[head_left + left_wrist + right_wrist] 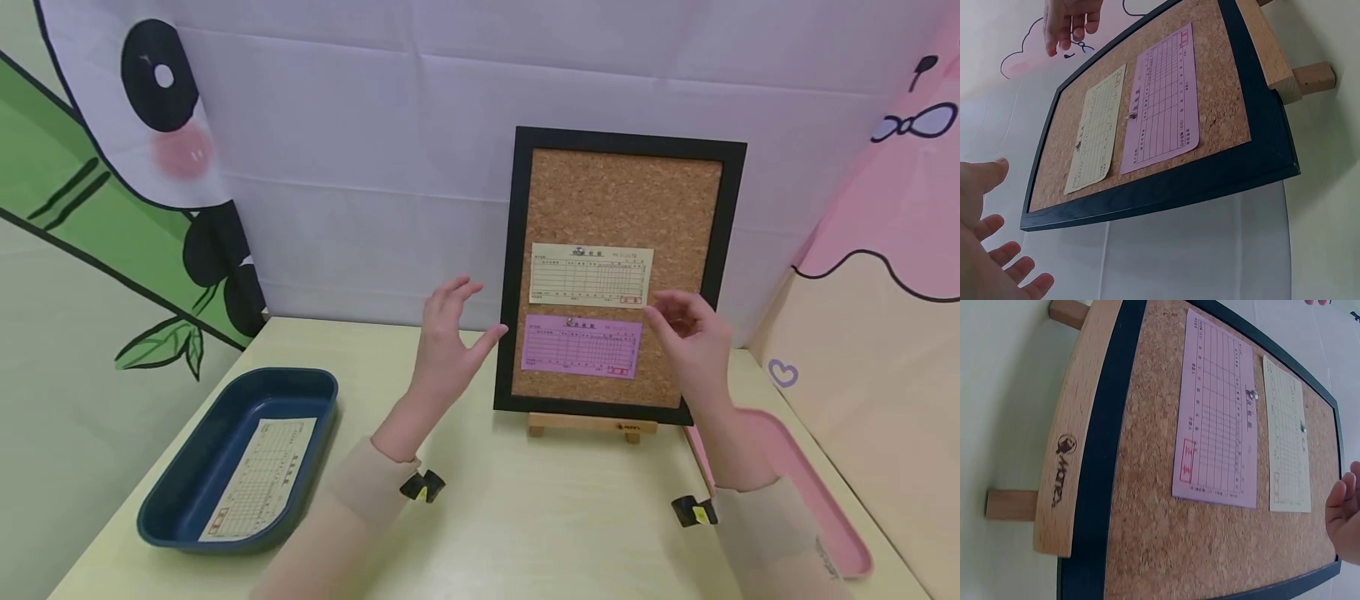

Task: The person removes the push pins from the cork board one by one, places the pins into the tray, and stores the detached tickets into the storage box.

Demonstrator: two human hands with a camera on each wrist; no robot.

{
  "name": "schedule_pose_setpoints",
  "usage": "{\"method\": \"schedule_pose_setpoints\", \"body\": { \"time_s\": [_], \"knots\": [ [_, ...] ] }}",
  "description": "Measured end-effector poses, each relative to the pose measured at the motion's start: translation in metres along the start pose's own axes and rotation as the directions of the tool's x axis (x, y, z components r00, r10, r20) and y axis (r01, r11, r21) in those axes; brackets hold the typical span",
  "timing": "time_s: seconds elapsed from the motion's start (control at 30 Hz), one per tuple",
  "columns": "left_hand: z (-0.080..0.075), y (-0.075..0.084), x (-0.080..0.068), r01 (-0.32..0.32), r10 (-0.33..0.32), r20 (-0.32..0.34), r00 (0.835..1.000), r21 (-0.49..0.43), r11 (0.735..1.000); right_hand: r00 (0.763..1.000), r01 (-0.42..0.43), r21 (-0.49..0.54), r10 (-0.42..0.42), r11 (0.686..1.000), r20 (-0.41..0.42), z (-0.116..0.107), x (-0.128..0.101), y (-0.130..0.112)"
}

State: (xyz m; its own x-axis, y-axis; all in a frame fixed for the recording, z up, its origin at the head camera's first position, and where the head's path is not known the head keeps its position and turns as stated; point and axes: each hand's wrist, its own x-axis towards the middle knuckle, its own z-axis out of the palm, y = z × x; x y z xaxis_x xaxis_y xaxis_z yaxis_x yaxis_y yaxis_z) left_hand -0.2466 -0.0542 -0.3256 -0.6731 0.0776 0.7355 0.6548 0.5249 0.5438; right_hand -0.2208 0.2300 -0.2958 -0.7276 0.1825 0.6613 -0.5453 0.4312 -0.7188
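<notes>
A black-framed cork board (622, 196) leans upright on a small wooden easel (592, 425). Pinned to it are a pale yellow receipt slip (590, 277) and, below that, a purple receipt slip (581, 347). Each slip has a pin near its top edge, seen at close range in the right wrist view. My left hand (446, 342) is raised left of the frame, fingers spread, holding nothing. In front of the board's right side is my right hand (693, 346), its fingers loosely bent beside the yellow slip's lower right corner. No object shows in it.
On the left of the table stands a dark blue tray (168, 467) with another pale slip (262, 479) in it. A pink tray (806, 492) lies at the right, partly behind my right forearm. Printed cloth (360, 125) hangs behind the board.
</notes>
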Motion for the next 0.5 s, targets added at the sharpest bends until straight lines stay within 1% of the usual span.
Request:
{"method": "schedule_pose_setpoints", "body": {
  "time_s": [0.13, 0.3, 0.4, 0.5],
  "knots": [
    [0.014, 0.0, 0.003, 0.055, -0.053, 0.04, 0.998, -0.049, 0.997, 1.0, -0.015, -0.022, 0.015, 1.0, -0.002, 0.011, 0.004, -0.008],
    [0.03, 0.0, 0.009, 0.097, -0.092, 0.065, 0.994, -0.08, 0.992, 0.999, -0.043, -0.064, 0.043, 0.997, 0.002, 0.025, 0.013, -0.01],
    [0.038, 0.0, 0.013, 0.116, -0.11, 0.074, 0.991, -0.089, 0.989, 0.999, -0.047, -0.069, 0.048, 0.997, 0.011, 0.034, 0.021, 0.005],
    [0.046, -0.001, 0.017, 0.116, -0.109, 0.078, 0.991, -0.077, 0.99, 0.999, -0.041, -0.071, 0.043, 0.997, 0.021, 0.042, 0.03, 0.023]
  ]
}}
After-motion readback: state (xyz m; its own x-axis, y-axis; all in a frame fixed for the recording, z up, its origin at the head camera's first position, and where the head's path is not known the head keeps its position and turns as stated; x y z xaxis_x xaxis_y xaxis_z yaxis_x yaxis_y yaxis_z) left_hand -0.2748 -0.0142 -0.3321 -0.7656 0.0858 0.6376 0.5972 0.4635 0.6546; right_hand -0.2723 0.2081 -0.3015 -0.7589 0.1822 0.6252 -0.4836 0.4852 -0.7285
